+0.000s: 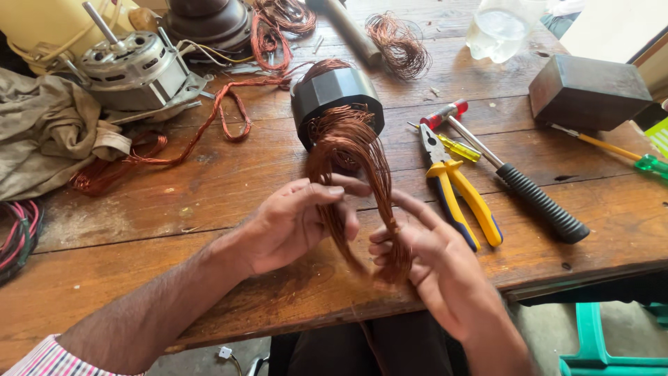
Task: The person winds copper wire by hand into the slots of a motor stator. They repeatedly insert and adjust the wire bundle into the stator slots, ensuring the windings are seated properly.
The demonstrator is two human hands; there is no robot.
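Note:
A black motor stator (335,97) lies on the wooden table (209,188), and a thick bundle of copper wire (351,150) spills out of it toward me. My left hand (296,223) grips the bundle on its left side, thumb and fingers wrapped around the strands. On the right, my right hand (428,261) pinches the lower end of the same bundle between its fingers. Both hands hover just above the table's near edge.
Yellow-handled pliers (459,191), a small hammer (515,177) and a yellow screwdriver (459,147) lie to the right. A dark block (588,90), a green screwdriver (626,154), a metal motor (132,69), loose copper coils (396,42), a cloth (42,132) and a green stool (612,341) surround them.

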